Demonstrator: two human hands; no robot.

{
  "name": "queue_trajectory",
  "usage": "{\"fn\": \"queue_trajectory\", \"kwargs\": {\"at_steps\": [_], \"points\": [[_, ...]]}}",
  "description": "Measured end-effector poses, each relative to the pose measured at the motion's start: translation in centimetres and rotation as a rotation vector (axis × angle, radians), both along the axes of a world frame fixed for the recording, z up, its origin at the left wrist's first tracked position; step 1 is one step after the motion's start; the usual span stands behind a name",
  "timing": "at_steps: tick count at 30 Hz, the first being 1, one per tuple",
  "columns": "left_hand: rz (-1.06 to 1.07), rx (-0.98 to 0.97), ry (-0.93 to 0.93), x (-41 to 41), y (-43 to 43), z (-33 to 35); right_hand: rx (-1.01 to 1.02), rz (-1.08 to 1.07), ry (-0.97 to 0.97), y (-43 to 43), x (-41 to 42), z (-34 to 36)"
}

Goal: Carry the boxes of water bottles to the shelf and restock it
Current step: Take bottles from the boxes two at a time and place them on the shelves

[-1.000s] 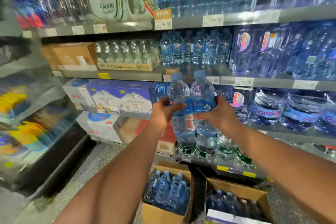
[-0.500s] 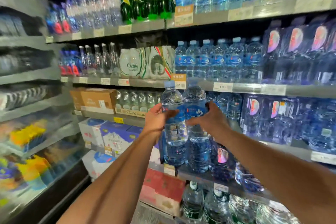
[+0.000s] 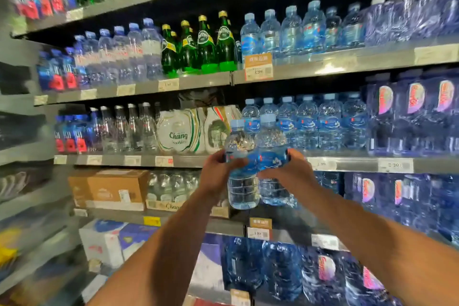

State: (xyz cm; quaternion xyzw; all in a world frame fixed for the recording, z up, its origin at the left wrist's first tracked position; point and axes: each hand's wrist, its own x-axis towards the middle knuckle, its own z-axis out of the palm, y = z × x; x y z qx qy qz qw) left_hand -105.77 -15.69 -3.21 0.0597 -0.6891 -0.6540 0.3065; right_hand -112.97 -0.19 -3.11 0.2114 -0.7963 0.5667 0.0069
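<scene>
Our left hand (image 3: 218, 172) grips the left bottle (image 3: 243, 190) and our right hand (image 3: 291, 172) the right bottle (image 3: 271, 143), pressed together; shoved in carelessly, they could topple the shelf row (image 3: 308, 124) just beyond our hands.

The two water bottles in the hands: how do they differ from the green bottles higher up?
The held water bottles are clear with blue caps and labels; the green bottles are dark green with yellow caps.
The held water bottles are broad-shouldered; the green bottles taper to narrow necks.
The held water bottles are gripped between left hand and right hand; the green bottles stand on a shelf.
All are capped and roughly upright.
</scene>
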Motion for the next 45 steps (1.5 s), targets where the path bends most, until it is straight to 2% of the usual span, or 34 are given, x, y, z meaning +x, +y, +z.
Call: {"fn": "queue_trajectory", "kwargs": {"at_steps": [2, 4, 7, 11, 14, 21, 26, 33, 45], "points": [[-0.038, -0.051, 0.041, -0.9, -1.8, 1.9, -0.050, -0.004, -0.014, -1.1, 0.1, 2.1], [-0.050, -0.097, 0.057, -1.6, -3.0, 4.1, -0.083, -0.040, 0.051, -2.1, -0.3, 4.1], [-0.119, 0.005, 0.119, -2.8, -4.1, 7.3, -0.117, -0.081, 0.117, -3.3, -0.8, 7.3], [-0.152, -0.002, 0.201, -4.9, -4.2, 11.1, -0.156, -0.113, 0.172, -4.5, -2.1, 11.5], [-0.102, 0.011, 0.262, -6.3, -3.4, 14.0, -0.201, -0.147, 0.247, -5.0, -3.6, 14.0], [0.071, -0.198, 0.275, -10.0, -2.8, 20.2, -0.320, -0.094, 0.256, -5.1, -8.0, 19.5], [0.144, -0.223, 0.413, -13.1, -3.2, 24.3, -0.351, -0.047, 0.306, -5.3, -11.3, 23.3], [0.095, -0.282, 0.576, -15.5, -4.8, 27.3, -0.418, -0.030, 0.415, -5.7, -12.5, 26.5], [0.095, -0.267, 0.626, -20.1, -7.7, 29.5, -0.426, -0.210, 0.492, -8.6, -17.4, 28.2]]}}
